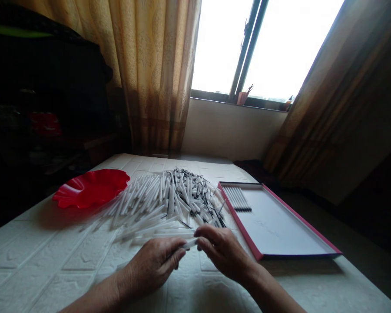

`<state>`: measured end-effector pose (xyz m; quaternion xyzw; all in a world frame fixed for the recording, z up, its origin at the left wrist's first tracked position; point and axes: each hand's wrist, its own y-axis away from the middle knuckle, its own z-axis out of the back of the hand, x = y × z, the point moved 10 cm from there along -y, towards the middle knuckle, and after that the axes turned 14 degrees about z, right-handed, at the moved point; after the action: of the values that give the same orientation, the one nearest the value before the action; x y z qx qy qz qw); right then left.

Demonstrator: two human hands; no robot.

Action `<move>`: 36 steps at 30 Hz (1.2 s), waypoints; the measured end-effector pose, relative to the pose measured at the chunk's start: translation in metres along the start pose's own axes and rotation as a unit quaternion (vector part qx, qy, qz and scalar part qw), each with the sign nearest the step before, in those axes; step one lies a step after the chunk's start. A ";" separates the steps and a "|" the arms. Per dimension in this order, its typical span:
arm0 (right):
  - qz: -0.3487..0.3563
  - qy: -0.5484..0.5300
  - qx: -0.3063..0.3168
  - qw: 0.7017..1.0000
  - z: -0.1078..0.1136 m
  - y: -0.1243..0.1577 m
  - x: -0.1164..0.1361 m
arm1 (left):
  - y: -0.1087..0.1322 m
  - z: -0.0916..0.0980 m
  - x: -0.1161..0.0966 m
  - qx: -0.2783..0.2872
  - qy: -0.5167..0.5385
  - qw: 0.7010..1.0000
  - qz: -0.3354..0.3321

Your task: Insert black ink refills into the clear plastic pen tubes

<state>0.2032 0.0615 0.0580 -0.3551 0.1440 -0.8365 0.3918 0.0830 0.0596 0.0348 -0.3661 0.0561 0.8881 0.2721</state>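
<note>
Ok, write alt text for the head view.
The left hand and right hand pinch a white tube above a heap of tubes on a brick-patterned table. A red scalloped dish lies left, a red-edged tray with a row of tubes right.

This is a room in a home, with patterned curtains (153, 74) beside a bright window (267, 48).

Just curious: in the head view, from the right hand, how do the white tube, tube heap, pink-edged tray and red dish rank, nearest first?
1. Slim white plastic tube in the right hand's grip.
2. Heap of white tubes, ahead, and pink-edged white tray, right: too close to call.
3. Red scalloped plastic dish, far left.
</note>
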 end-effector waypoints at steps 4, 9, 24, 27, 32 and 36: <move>0.027 -0.021 -0.028 0.999 0.008 -0.002 0.008 | 0.000 0.003 0.002 -0.008 0.001 1.000 0.008; 0.017 -0.037 -0.015 0.999 0.003 -0.001 0.004 | -0.001 0.003 0.002 -0.004 0.005 1.000 0.010; -0.004 0.013 0.034 0.999 -0.005 0.001 -0.004 | -0.001 0.002 0.000 0.005 0.008 1.000 0.004; 0.008 0.006 0.035 0.999 -0.005 0.001 -0.001 | -0.001 0.002 0.000 0.003 0.006 1.000 -0.001; 0.009 0.036 0.056 0.998 -0.005 0.001 0.001 | -0.001 0.002 0.000 -0.002 0.010 1.000 -0.009; 0.001 0.036 0.075 0.997 -0.007 -0.001 0.003 | 0.000 0.004 0.002 -0.007 0.020 1.000 -0.010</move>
<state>0.1964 0.0599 0.0547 -0.2946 0.0953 -0.8567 0.4126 0.0794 0.0612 0.0360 -0.3866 0.0518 0.8781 0.2772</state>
